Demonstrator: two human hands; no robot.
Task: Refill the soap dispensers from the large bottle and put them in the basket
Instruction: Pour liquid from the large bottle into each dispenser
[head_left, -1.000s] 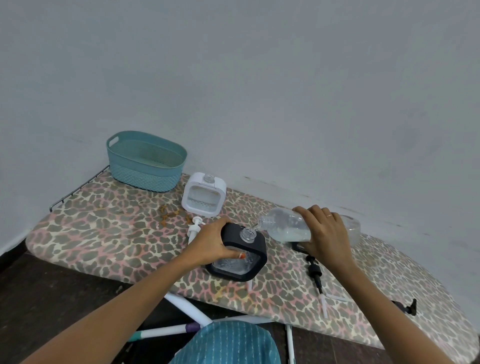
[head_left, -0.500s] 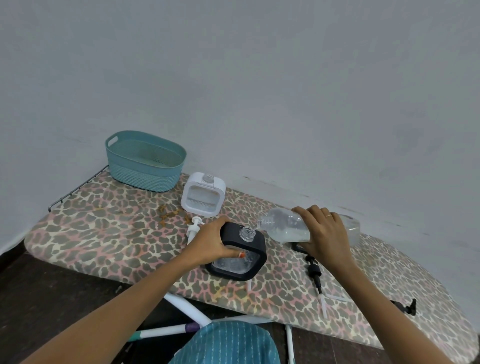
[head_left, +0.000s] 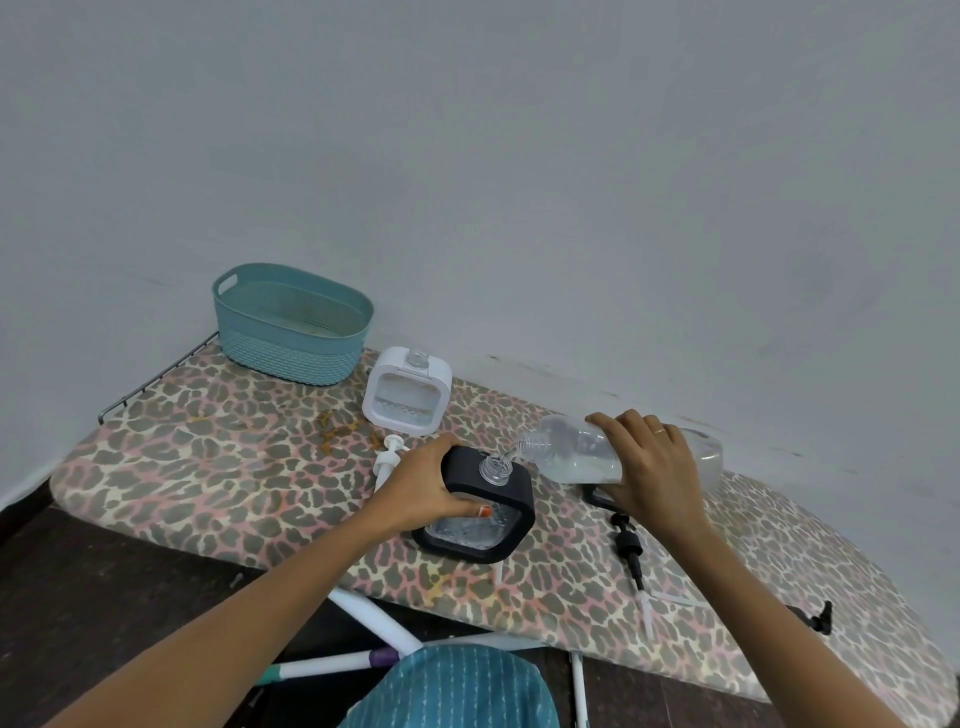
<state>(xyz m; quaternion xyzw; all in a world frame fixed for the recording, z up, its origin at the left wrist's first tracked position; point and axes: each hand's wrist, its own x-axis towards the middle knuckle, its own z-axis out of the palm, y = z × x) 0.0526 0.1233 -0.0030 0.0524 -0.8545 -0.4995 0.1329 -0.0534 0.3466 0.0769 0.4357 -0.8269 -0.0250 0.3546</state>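
The step in hand looks like the pour into the black dispenser (head_left: 521, 488), which stands on the ironing board (head_left: 208, 467) near its front edge. To do it well, the mouth of the large bottle (head_left: 571, 452) should sit right above the dispenser's open neck (head_left: 493, 467), where a thin stream seems to run across now. The neck is narrow, so I judge a slow, small tilt is safer than a gush, which would spill onto the patterned cover. The clear window in the dispenser's front shows the level; it looks only partly filled, and stopping short of the neck would leave room for the pump.

The left grip (head_left: 421, 486) is wrapped round the dispenser's upper left corner, fingers over the top and thumb pressed on the front, steadying it. The right grip (head_left: 644, 462) is curled over the middle of the large bottle from above, holding it close to level, mouth pointing left and slightly down, base toward the wall. Both forearms reach in from the near edge.

The white dispenser (head_left: 408, 392) stands behind with its neck open, near the basket (head_left: 291, 338) at the far left end; no dispenser shows inside the basket. A white pump (head_left: 387, 457) lies just beside the left grip and a black pump (head_left: 626, 545) lies below the right grip
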